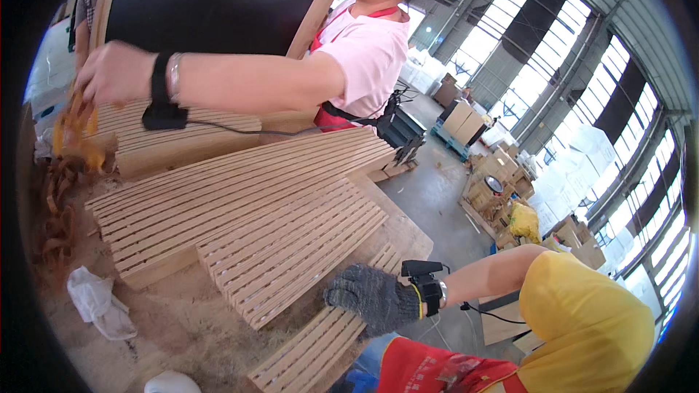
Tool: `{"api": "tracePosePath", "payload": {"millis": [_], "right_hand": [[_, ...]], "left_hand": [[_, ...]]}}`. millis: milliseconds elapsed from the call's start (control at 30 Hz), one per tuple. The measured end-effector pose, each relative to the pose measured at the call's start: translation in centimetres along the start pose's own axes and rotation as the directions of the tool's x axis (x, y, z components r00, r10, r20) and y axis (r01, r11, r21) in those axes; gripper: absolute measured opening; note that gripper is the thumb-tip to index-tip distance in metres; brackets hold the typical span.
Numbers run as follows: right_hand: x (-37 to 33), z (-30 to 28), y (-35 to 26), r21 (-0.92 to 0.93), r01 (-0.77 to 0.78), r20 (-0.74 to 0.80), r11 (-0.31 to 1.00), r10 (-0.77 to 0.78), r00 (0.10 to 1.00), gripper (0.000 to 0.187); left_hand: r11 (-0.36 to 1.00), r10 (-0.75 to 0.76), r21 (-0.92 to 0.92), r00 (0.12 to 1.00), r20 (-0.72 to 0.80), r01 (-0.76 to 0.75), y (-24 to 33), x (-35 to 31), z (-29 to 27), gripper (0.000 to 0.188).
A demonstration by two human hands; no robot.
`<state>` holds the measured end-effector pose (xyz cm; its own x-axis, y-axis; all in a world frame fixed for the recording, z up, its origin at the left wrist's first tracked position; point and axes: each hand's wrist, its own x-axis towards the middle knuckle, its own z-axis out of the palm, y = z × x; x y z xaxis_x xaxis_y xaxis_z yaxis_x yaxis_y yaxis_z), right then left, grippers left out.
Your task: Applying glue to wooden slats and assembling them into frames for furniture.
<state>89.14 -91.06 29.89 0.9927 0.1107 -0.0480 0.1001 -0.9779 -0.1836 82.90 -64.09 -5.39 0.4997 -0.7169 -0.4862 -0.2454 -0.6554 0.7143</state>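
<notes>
My right hand (373,300), in a dark grey knitted glove with a strapped device at the wrist, lies over a narrow row of grooved wooden strips (309,355). Its fingers curl around them. Beside it, wider rows of pale grooved strips (291,247) lie packed edge to edge, with a longer set (240,196) behind. My left hand is not in view. Across from me, a co-worker in a pink shirt reaches left with a bare hand (116,76); blurred orange material (79,131) hangs below that hand.
A wood-framed black panel (211,4) stands at the back, a co-worker's fingers on its corner. Sawdust covers the work surface (196,331). A crumpled white cloth (100,304) and brown curled pieces (58,211) lie left. Stacked cartons (502,167) stand on the floor behind.
</notes>
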Motion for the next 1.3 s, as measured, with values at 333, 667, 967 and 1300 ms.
{"api": "tracePosePath", "payload": {"millis": [333,667,967,1300], "right_hand": [[0.1,-0.4,0.0,0.009,-0.011,-0.026,1.0,0.011,1.0,0.095],[0.3,0.4,1.0,0.038,-0.01,-0.004,0.999,0.011,1.0,0.093],[-0.2,1.6,1.1,0.13,0.113,-0.166,0.985,-0.091,0.982,0.084],[0.4,3.2,1.6,-0.021,0.165,-0.343,0.986,-0.162,0.925,0.075]], "left_hand": [[1.0,-0.025,-0.018,0.997,-0.072,0.024,0.4,4.1,0.0,0.035],[0.997,0.052,-0.039,0.982,-0.183,-0.06,0.8,4.9,-1.2,0.036],[0.984,0.124,-0.079,0.924,-0.361,-0.162,0.7,4.3,-2.7,0.036],[0.879,0.184,-0.225,0.733,-0.655,-0.421,3.9,-3.5,-6.1,0.038]]}}
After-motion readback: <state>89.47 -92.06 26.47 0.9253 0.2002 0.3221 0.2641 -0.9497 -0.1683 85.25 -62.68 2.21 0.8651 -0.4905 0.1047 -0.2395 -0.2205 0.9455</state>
